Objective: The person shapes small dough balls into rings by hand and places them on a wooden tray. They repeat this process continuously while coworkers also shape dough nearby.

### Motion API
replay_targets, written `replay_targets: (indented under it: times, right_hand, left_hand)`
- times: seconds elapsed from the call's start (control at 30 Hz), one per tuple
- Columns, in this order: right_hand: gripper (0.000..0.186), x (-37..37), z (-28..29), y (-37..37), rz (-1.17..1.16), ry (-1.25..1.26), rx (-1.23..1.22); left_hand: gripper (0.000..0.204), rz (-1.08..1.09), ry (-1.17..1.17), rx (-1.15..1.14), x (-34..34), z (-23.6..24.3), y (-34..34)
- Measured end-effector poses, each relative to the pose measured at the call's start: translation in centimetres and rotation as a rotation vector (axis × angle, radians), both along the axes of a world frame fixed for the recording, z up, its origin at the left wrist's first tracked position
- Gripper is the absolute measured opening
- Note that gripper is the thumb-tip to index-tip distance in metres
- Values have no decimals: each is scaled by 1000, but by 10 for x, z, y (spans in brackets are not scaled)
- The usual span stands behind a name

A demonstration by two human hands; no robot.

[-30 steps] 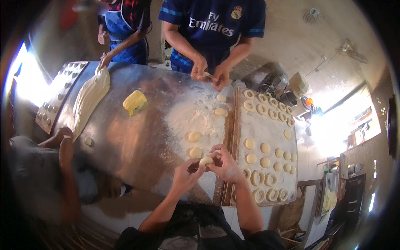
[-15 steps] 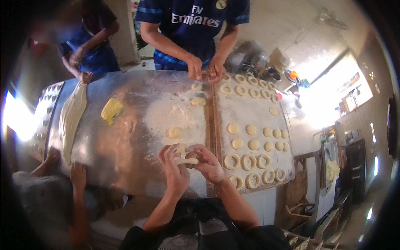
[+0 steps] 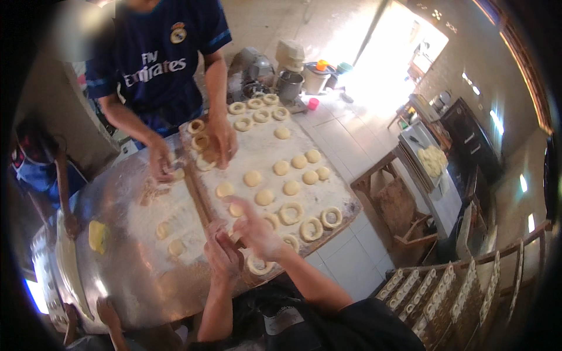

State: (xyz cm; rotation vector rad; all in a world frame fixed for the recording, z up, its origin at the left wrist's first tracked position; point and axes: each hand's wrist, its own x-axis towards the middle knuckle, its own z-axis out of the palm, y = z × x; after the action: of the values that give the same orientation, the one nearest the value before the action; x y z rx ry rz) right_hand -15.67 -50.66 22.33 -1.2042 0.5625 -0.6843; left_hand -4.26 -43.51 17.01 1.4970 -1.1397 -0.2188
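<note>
My left hand (image 3: 222,254) is curled over the board's near left edge, closed on a small pale dough piece (image 3: 233,236) that is mostly hidden between my hands. My right hand (image 3: 260,237) is just right of it, fingers raised and apart, thumb at the dough. The floured wooden board (image 3: 313,137) holds several dough rings (image 3: 312,228) and flattened dough rounds (image 3: 291,187). On the floured left side of the metal table (image 3: 132,281) lie more dough pieces (image 3: 163,230).
A co-worker (image 3: 158,76) works at the board's far left corner. Other people's hands (image 3: 108,313) touch the table near a long dough strip (image 3: 73,278) and yellow block (image 3: 97,237). Mixers (image 3: 252,64) stand behind; a chair (image 3: 386,210) and tray rack (image 3: 445,292) are at right.
The view has swung rightward, showing more floor and the rack. My hands have shifted toward the board, my right fingers opened out. The facing co-worker's hands have moved apart.
</note>
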Motion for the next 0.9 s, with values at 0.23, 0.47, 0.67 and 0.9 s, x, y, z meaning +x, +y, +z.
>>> replay_targets:
  times: [0.23, 0.47, 0.67, 0.9]
  right_hand:
    - [53, -95, -13, -36, -120, 53, -222]
    - [35, -185, -41, -62, -319, 165, -666]
    - [49, -228, -34, -77, -449, -201, -52]
    - [75, -260, -38, -98, -508, -86, -312]
  left_hand:
    - [15, -231, 120, 63, -89, 28, -57]
    - [16, -472, -79, 192, -159, 45, -98]
    - [19, -548, 60, 380, -209, 48, -131]
    - [23, -664, 54, 578, -244, 39, -166]
